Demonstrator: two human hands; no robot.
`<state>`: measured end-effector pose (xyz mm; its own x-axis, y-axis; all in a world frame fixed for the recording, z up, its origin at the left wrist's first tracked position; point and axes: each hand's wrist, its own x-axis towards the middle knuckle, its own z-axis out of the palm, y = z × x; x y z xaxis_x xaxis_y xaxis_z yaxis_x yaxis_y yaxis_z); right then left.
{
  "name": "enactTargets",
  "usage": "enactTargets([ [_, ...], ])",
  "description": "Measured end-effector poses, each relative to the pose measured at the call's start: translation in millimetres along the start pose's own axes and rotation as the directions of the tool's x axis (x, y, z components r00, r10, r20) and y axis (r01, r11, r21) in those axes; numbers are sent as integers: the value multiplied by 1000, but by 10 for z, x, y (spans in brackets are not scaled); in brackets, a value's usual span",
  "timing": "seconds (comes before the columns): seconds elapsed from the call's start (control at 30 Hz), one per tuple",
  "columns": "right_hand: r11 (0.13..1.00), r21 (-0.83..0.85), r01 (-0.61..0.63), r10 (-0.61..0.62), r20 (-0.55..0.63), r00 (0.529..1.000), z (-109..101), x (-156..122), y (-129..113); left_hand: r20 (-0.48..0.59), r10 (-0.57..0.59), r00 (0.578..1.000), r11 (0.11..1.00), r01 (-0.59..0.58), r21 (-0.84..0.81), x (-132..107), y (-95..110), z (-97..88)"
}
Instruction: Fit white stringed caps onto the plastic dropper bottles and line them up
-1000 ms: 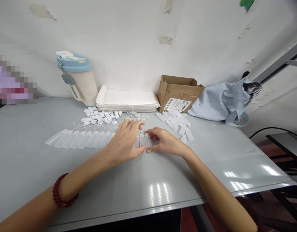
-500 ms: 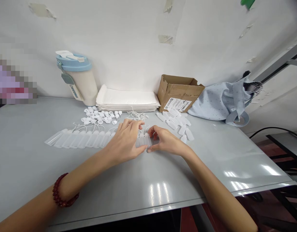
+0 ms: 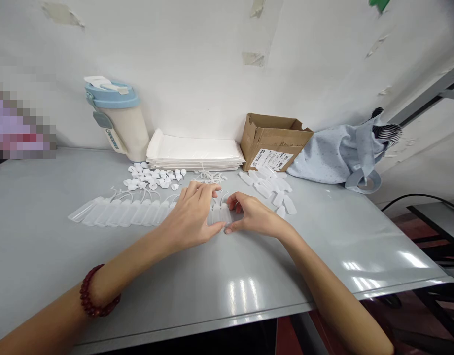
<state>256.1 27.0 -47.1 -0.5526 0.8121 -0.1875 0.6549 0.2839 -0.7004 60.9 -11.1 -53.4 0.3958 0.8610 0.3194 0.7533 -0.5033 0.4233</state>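
Note:
A row of translucent plastic tubes (image 3: 119, 213) lies side by side on the grey table (image 3: 212, 286). My left hand (image 3: 192, 217) lies over the row's right end, fingers stretched flat on the tubes. My right hand (image 3: 253, 215) curls its fingers around the last tubes (image 3: 220, 215) at that end, thumb against the table. White strings run from the tubes' tops. A heap of small white caps (image 3: 153, 177) sits behind the row, and loose tubes (image 3: 271, 190) lie to the right.
A blue-lidded tumbler (image 3: 118, 118) stands at the back left. Beside it lies a stack of white padded envelopes (image 3: 193, 150), then an open cardboard box (image 3: 273, 140) and a light blue cloth bag (image 3: 341, 155). The table's edge runs near me.
My right hand's fingers have curled in closer around the end tubes. My left hand has stayed in place.

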Motion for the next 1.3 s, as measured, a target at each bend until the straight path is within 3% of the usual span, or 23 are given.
enactTargets([
  [0.23,1000,-21,-11,11,2,1000,-10,-4,-7,32,-13,999,1000,13,-5,-1,16,-17],
  [0.6,1000,-19,2,-2,0,1000,1,0,9,187,-17,982,998,5,65,-27,-7,37],
  [1.3,1000,-22,2,-2,10,1000,-20,-4,-2,178,-11,984,998,-1,67,-24,-13,29],
])
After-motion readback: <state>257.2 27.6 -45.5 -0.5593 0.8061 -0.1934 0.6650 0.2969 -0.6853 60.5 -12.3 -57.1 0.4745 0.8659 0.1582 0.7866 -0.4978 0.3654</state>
